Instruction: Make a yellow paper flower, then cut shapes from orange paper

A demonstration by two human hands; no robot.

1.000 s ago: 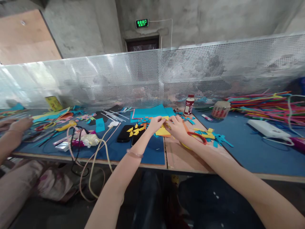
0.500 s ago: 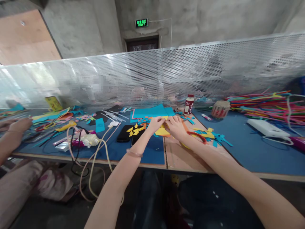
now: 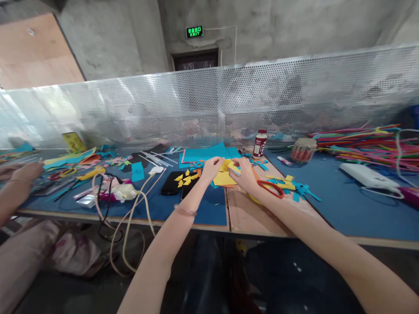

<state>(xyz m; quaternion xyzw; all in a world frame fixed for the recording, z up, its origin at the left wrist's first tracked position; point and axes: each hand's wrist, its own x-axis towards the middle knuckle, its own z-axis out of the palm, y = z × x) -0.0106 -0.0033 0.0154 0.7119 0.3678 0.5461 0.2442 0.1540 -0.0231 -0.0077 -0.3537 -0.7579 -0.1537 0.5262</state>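
My left hand (image 3: 212, 169) is closed, pinching the edge of a small piece of yellow paper (image 3: 225, 165). Facing it, my right hand (image 3: 245, 175) has its fingers curled round the other side of that piece; a small pale bit shows at its fingertips, too small to name. Beneath both hands lies a larger yellow sheet (image 3: 223, 179) on the tabletop. Red-orange scissor handles (image 3: 271, 188) rest by my right wrist, partly covered by the forearm. Left of my left hand, folded yellow paper pieces (image 3: 186, 179) sit on two dark phones (image 3: 170, 183).
Blue sheets (image 3: 209, 152) lie behind my hands, near a dark red bottle (image 3: 260, 144). Coloured pipe cleaners (image 3: 356, 144), a plastic jar (image 3: 303, 150) and a white power bank (image 3: 368, 175) are rightward. Cables (image 3: 129, 231) hang off the edge. Another person's hand (image 3: 28, 172) is far left.
My hands have drawn slightly apart, the right one turning, so the yellow paper between them shows more. The sheet below stays put.
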